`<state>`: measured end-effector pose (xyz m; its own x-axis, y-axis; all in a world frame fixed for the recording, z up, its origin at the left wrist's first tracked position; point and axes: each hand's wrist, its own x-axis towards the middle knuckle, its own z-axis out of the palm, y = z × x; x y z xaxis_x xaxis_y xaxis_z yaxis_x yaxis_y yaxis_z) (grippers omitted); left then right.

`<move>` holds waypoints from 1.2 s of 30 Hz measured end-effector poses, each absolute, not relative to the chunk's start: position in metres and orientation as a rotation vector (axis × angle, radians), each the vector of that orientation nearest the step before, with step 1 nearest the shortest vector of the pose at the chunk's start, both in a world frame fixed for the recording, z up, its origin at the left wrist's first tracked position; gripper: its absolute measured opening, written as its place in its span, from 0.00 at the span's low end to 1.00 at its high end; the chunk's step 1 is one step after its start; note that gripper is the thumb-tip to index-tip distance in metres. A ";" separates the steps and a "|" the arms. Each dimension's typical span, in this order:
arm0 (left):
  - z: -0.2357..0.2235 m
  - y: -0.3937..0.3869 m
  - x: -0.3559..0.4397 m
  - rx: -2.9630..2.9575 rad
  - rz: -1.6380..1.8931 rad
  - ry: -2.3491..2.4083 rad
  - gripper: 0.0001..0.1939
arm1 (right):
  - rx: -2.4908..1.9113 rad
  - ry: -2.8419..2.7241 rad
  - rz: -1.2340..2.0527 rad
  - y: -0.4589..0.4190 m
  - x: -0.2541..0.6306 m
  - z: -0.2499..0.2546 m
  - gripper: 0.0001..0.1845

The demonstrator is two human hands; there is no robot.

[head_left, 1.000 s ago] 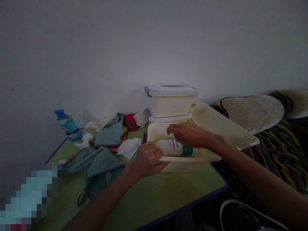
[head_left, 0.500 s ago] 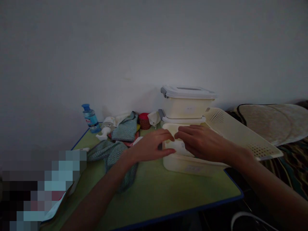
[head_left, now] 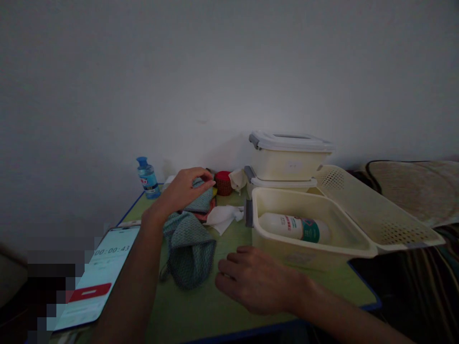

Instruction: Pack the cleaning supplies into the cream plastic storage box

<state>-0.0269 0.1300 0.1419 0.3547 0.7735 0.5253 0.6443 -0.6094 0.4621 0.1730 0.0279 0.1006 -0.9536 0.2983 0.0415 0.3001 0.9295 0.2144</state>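
Observation:
My left hand (head_left: 186, 188) hovers over the cluttered back left of the table, fingers stretched and thumb apart, holding nothing visible. Beneath and beyond it is a folded blue-green cloth (head_left: 201, 200). A second blue-green cloth (head_left: 191, 253) lies crumpled nearer to me. Low over the table's front, my right hand (head_left: 258, 282) is loosely curled, with nothing showing in it. Just beyond it stands a lidless cream plastic bin (head_left: 315, 258). Inside the bin, a white bottle (head_left: 294, 227) with a green label lies on its side. A white tissue-like piece (head_left: 222, 217) rests left of the bin.
Two lidded cream boxes (head_left: 290, 162) are stacked behind the bin. A long perforated basket (head_left: 373, 205) slants off to the right. A blue bottle (head_left: 148, 179) and a red-lidded woven pot (head_left: 224, 184) stand at the back. A phone (head_left: 103, 272) with a timer lies left.
My hands have parted from over the bin. The left moved left above the cloths, the right came down toward the table's front. The bottle in the bin is now in plain sight.

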 end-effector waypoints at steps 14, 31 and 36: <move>0.139 0.137 -0.066 2.288 0.982 1.525 0.17 | -1.217 -2.847 0.066 0.068 0.159 0.029 0.15; 0.115 0.160 -0.083 2.283 0.654 1.591 0.21 | -1.229 -2.598 0.523 0.077 0.170 0.015 0.18; 0.110 0.163 -0.079 2.302 0.601 1.568 0.22 | -1.218 -2.589 0.555 0.078 0.170 0.015 0.19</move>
